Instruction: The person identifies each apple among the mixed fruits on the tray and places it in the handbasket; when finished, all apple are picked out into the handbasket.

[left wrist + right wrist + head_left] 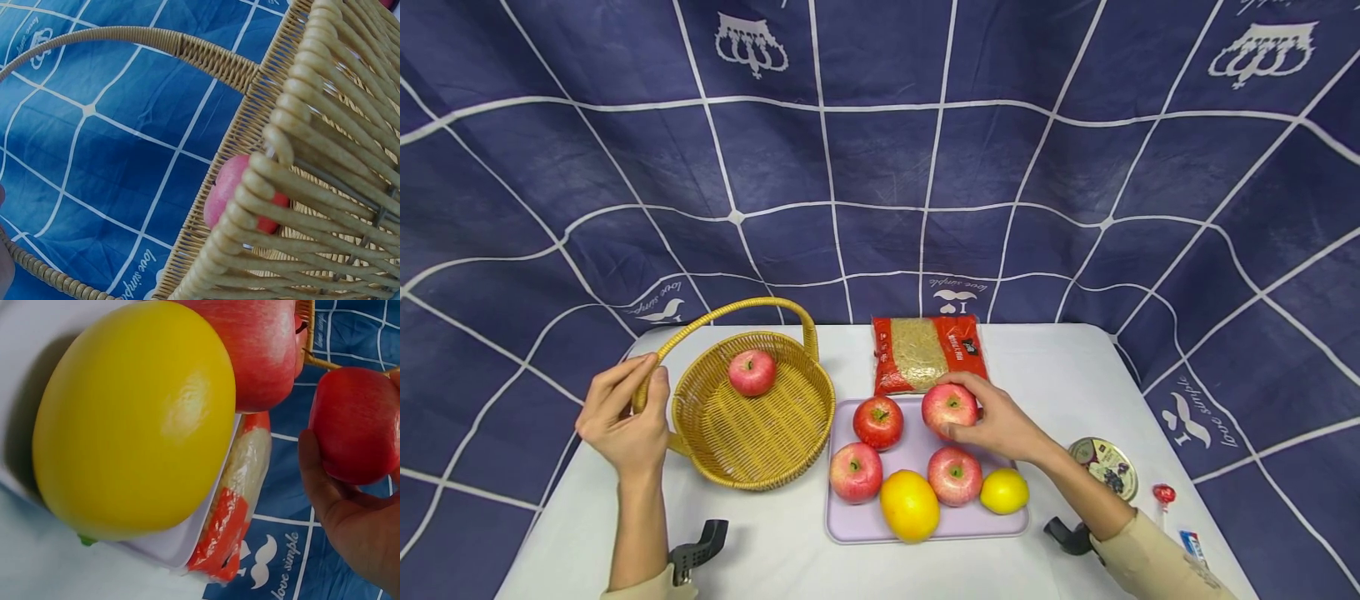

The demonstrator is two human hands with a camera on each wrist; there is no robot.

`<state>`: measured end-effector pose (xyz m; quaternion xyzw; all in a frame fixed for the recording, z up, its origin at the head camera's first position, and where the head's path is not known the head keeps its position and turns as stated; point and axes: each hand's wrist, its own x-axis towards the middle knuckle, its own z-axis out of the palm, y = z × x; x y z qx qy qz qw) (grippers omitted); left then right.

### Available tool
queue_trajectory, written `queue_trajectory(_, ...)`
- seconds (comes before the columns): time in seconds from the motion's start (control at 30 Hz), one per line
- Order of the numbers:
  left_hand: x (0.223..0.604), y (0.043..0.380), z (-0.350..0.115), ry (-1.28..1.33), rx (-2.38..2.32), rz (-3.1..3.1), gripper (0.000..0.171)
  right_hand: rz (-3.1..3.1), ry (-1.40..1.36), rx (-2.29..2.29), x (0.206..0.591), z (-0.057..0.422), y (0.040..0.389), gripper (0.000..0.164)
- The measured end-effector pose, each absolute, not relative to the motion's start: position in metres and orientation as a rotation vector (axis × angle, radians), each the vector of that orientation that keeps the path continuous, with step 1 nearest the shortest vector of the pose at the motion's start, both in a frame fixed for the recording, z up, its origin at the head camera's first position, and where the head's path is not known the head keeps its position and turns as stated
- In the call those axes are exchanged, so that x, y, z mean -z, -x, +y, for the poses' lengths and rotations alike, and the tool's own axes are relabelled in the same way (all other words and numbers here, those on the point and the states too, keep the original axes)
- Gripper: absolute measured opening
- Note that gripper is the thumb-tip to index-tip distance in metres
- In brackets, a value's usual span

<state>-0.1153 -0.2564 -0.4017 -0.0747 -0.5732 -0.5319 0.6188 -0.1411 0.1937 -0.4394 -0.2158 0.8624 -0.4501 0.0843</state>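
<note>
My left hand (628, 412) grips the arched handle (730, 310) of a yellow woven basket (752, 433), which has one pink-red apple (752, 372) inside. In the left wrist view, that apple (226, 192) shows past the basket's rim. My right hand (1000, 419) holds another red apple (950, 408) over the back right of a lilac tray (865, 533); the right wrist view shows this held apple (355, 425) clasped by thumb and fingers. Lying on the tray are a darker red apple (877, 422), two pinkish apples (856, 472), an orange-yellow fruit (910, 506) and a lemon (1004, 491).
Behind the tray lies a red and clear bag of grain-like food (917, 354). To the right are a round tin (1105, 467), a red lollipop (1163, 494) and a small blue-white packet (1192, 546). A blue checked curtain (880, 158) surrounds the white table (775, 550).
</note>
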Motion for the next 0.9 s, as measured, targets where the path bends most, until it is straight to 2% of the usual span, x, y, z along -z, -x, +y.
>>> queue_trajectory(0.9,0.401,0.115,-0.256,0.168,1.212,-1.317,0.013,2.526,0.713,1.358,0.43,0.169,0.15,0.065)
